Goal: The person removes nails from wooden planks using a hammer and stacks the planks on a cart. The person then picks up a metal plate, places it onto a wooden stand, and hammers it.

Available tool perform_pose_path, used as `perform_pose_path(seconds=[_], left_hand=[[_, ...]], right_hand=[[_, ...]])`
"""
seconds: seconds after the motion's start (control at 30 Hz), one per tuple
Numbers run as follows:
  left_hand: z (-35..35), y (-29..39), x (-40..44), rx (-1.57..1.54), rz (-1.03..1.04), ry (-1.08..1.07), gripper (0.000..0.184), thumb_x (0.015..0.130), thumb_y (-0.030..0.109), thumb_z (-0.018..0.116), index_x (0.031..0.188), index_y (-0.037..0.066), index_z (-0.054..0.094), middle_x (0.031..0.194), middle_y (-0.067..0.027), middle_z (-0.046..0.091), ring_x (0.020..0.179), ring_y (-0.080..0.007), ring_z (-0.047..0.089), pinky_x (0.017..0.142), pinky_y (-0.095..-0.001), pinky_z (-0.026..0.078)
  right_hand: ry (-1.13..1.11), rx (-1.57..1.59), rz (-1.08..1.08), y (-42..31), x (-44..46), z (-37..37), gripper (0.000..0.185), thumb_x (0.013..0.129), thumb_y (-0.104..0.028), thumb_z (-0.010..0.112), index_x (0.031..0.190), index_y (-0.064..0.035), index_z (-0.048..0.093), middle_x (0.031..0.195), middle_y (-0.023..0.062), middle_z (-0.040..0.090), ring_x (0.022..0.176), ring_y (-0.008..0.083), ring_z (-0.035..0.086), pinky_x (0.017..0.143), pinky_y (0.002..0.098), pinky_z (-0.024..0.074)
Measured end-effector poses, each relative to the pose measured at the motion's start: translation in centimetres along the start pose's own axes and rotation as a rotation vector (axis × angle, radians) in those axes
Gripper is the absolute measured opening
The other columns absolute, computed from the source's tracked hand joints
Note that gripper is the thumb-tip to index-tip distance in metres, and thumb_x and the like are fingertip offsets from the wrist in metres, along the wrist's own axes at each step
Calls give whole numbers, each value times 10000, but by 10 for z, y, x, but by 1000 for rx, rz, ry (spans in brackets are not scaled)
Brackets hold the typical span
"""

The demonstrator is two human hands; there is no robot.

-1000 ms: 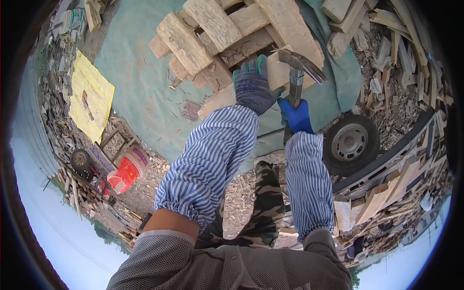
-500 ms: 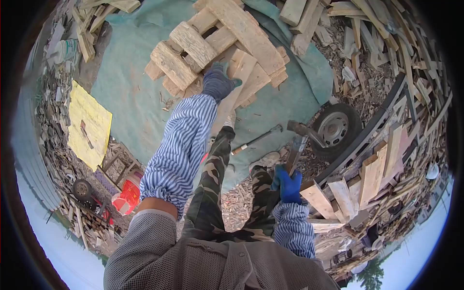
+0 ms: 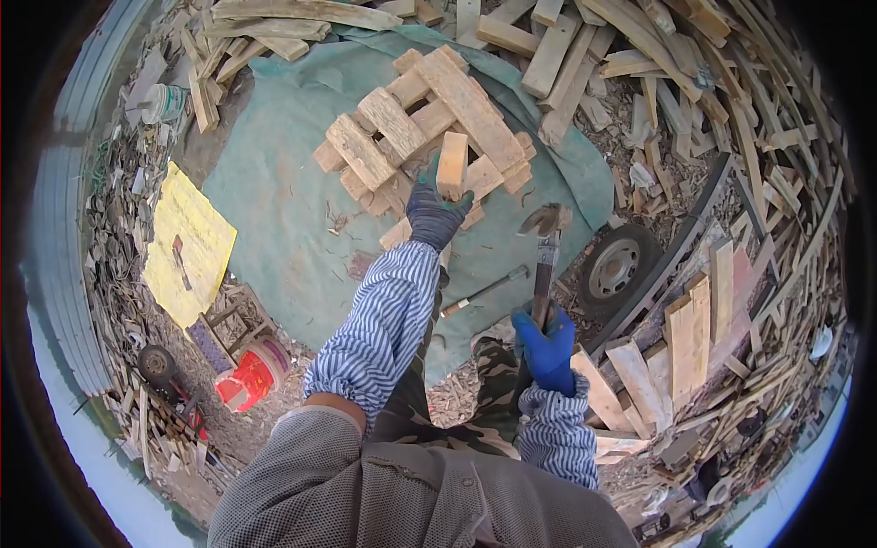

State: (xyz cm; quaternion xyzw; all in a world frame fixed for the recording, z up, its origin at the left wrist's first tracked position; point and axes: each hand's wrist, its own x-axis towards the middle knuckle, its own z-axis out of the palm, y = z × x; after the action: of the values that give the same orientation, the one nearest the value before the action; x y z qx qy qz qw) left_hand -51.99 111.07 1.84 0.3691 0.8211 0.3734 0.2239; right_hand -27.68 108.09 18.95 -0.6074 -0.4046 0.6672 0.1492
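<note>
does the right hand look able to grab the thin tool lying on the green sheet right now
Probably not without letting go first: the right hand is closed around the hammer. The thin tool lies close by on the green sheet, with nothing visible on top of it.

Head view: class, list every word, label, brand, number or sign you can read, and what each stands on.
No text is readable.
Flat yellow sheet: faint marks, too blurred.
White-and-green plastic bucket: markings too small.
Red-and-white plastic bucket: markings too small and blurred.
</note>
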Motion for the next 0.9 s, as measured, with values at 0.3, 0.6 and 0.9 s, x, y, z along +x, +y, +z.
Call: perform_pose_path(seconds=[0.3, 0.6, 0.9], left_hand=[[20, -21, -34, -201, -17, -190, 1089, 729, 281, 824, 1575, 139, 153, 1390, -151, 476, 1182, -278, 538, 998, -385, 463], [-54, -18, 30, -489, 198, -185, 443, 928, 134, 637, 1361, 88, 554, 1242, -141, 602, 1132, -212, 563, 944, -371, 470], [-22, -2, 62, -520, 48, -123, 184, 900, 120, 654, 1060, 37, 694, 1035, -136, 665, 898, -267, 640, 829, -365, 505]], right_hand=[[-469, -60, 60, -21, 67, 29, 173, 910, -162, 692, 905, -18, 597, 616, 10, 550, 460, 86, 500, 431, 255, 404], [-495, -29, 114, -21, 74, 42, 222, 901, -225, 716, 910, -31, 606, 613, 8, 551, 468, 93, 505, 432, 260, 405], [-143, -61, -226, -27, 28, 12, 201, 914, -141, 675, 1023, -10, 569, 651, 35, 571, 488, 110, 540, 450, 276, 430]])
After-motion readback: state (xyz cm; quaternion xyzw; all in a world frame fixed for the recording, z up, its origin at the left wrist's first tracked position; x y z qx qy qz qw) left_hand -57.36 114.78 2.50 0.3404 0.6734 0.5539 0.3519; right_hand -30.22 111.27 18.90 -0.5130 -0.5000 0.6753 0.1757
